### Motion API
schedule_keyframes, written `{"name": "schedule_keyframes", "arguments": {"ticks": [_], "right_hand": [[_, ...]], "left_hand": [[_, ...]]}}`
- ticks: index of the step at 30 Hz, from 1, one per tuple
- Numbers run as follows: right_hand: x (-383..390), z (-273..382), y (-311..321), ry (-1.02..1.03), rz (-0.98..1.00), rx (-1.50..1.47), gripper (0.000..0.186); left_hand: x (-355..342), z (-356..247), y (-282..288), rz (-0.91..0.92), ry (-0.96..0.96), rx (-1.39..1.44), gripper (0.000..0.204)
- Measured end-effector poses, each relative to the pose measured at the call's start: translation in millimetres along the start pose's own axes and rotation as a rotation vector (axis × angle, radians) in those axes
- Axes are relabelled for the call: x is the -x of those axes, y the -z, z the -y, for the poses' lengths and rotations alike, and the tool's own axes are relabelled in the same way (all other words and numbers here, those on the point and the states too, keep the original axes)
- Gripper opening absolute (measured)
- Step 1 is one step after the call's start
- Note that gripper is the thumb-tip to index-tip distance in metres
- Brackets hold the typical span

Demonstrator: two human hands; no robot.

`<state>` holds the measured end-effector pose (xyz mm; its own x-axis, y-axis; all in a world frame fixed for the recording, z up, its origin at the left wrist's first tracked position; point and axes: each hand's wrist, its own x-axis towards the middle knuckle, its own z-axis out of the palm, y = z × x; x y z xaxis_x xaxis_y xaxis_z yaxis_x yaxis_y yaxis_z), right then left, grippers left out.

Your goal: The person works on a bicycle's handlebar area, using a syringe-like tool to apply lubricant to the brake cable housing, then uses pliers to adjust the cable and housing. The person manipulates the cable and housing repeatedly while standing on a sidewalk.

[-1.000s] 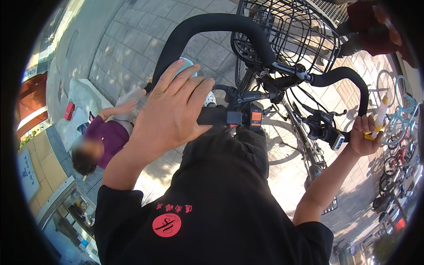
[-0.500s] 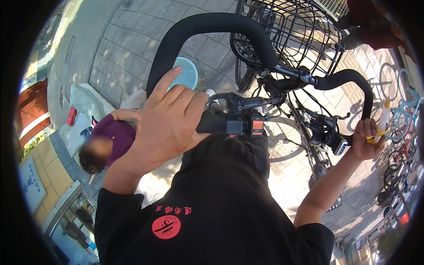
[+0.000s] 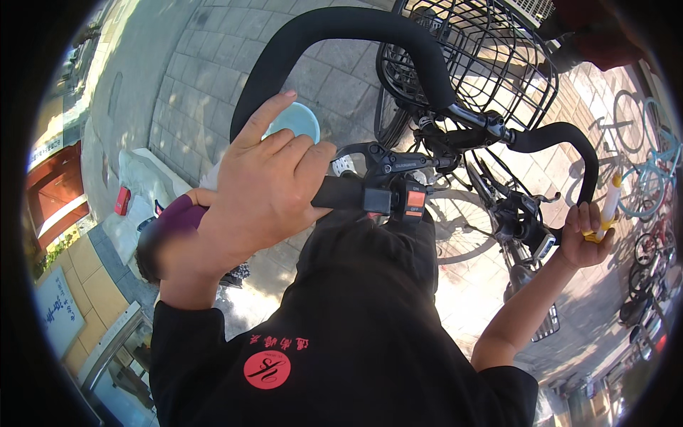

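A bicycle's black curved handlebar (image 3: 340, 24) spans the view in front of me. My left hand (image 3: 274, 188) is closed over its left end, index finger stretched along the bar. Close to it are a brake lever (image 3: 409, 164) and a black switch box with an orange rocker (image 3: 415, 201). At the right side, my right hand (image 3: 585, 238) is curled around the bar's right end. A white tube with yellow ends (image 3: 610, 206) is held in the same hand and sticks up past the fingers. A small silver-edged device (image 3: 545, 248) sits beside that hand.
A black wire basket (image 3: 491, 64) is mounted ahead. Beyond the left hand is a light-blue round bowl (image 3: 306, 121). A person in purple (image 3: 178, 217) is at the left, partly hidden by my arm. Another person (image 3: 597, 32) stands far right. Bicycles (image 3: 644, 263) are parked along the right.
The person in purple has shifted lower and more behind my left forearm. Handlebar and basket sit slightly differently in view. Both my hands stay on the bar.
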<state>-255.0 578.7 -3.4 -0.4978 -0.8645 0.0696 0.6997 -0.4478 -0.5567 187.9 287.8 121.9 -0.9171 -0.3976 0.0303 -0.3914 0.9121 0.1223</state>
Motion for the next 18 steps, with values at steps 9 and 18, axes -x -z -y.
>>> {"name": "schedule_keyframes", "arguments": {"ticks": [9,18], "right_hand": [[20.5,-8.4,1.5,0.066,-0.058,0.003,0.032],[31.4,-10.1,4.7,0.044,-0.028,-0.042,0.034]], "left_hand": [[-36.5,-1.5,13.2,-0.012,0.005,-0.05,0.061],[-46.9,11.2,8.0,0.014,-0.106,-0.039,0.046]]}}
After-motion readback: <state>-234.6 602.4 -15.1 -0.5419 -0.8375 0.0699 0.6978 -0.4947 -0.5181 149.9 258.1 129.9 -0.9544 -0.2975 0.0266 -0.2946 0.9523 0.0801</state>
